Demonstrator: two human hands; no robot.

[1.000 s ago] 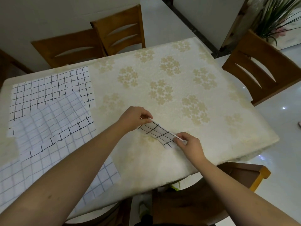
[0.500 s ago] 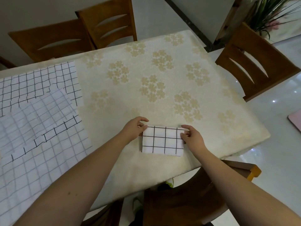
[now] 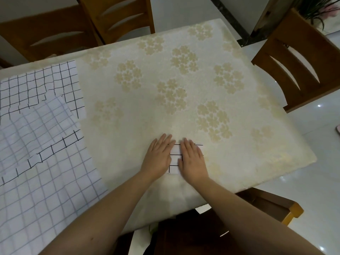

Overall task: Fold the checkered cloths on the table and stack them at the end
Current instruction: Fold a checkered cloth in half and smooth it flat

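Observation:
A small folded white cloth with black checks [image 3: 175, 159] lies near the table's front edge, mostly covered by my hands. My left hand [image 3: 159, 157] lies flat on its left part with straight fingers. My right hand [image 3: 192, 159] presses flat on its right part. Only a strip of the cloth shows between them. At the left lie unfolded checkered cloths: one with black lines [image 3: 36, 83] at the back, and a pale one with grey lines [image 3: 42, 173] overlapping it in front.
The table [image 3: 184, 92] carries a cream cloth with flower patterns. Wooden chairs stand at the back [image 3: 117, 17], at the right [image 3: 298, 57] and under the front edge [image 3: 257, 214]. A plant [image 3: 316, 8] stands at the far right corner.
Both hands let go of the folded cloth's side edges and moved onto its top, now lying flat on it. Before that the cloth was laid down folded.

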